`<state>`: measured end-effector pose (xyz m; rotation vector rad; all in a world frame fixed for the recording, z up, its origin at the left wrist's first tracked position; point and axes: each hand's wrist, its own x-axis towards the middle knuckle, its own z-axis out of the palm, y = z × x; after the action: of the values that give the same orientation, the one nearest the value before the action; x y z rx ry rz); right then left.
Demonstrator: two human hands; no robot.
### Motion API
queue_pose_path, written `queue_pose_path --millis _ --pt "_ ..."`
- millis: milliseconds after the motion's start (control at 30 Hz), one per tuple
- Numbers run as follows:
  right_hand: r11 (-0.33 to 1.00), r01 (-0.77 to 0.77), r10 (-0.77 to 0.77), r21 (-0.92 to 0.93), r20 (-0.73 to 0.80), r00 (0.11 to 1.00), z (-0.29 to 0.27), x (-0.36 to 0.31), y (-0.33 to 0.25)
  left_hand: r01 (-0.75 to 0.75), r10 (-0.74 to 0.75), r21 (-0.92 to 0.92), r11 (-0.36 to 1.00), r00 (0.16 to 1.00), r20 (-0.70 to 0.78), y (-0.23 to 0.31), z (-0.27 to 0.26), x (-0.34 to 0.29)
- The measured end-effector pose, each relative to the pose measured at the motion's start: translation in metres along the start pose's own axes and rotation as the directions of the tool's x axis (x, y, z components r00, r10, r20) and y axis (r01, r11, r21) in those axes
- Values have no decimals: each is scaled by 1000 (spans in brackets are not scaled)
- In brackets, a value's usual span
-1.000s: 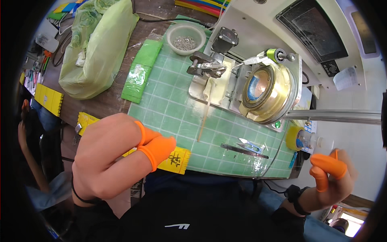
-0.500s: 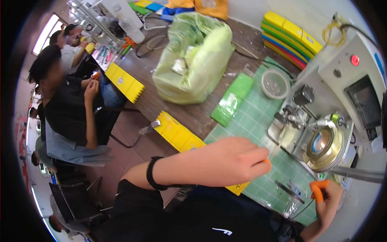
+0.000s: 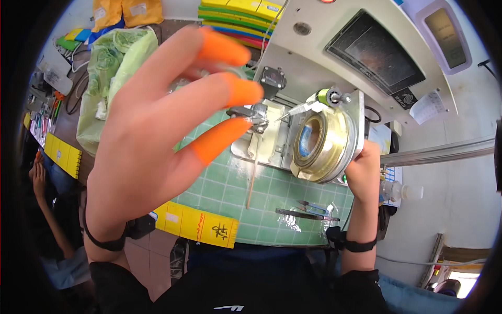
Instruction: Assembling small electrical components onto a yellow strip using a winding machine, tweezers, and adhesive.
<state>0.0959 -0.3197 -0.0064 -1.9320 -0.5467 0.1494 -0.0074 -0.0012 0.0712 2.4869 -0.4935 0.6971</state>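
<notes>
My left hand (image 3: 149, 118) is raised large over the left of the mat, orange finger cots on its thumb and two fingers. Its fingers are spread, and nothing shows between them. Just past the fingertips sits a small metal clamp (image 3: 257, 118) on the machine's bed. Reaching behind the round brass-coloured wheel (image 3: 334, 149), my right hand (image 3: 364, 170) has its fingers hidden by the wheel and its plate. A thin wooden stick (image 3: 252, 183) runs from the clamp area onto the green gridded mat (image 3: 225, 188). Dark tweezers (image 3: 306, 215) and blue-handled snips (image 3: 316, 208) lie on the mat.
Behind the wheel rises a pale machine housing with a dark screen (image 3: 375, 51). A yellow strip (image 3: 196, 224) lies along the near edge. At the left are a pale green plastic bag (image 3: 97, 118) and another person's hand (image 3: 39, 175). Coloured strips (image 3: 235, 14) are stacked behind.
My view has swung right toward the machine. The left hand has risen and spread its fingers. The right hand has moved from beside the mat to behind the wheel.
</notes>
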Motion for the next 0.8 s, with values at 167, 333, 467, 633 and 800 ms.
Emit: queue_pose_path --millis 167,333,467,633,800 --pt "842 -155 204 517 -38 978 13 1 23 -126 124 -84 988 992 -28 3 55 26" --pt "999 23 -22 22 -57 998 18 6 6 -174 179 -102 979 983 43 -1 97 37" --pt "988 49 -24 146 -163 986 22 6 10 -198 203 -62 978 975 88 -1 114 38" --pt "995 90 -95 -41 -142 985 -5 -4 26 -157 145 -108 982 983 -117 3 100 36" --pt "853 214 -296 -476 -103 950 -31 -20 -5 -211 216 84 974 974 -66 -24 53 -18"
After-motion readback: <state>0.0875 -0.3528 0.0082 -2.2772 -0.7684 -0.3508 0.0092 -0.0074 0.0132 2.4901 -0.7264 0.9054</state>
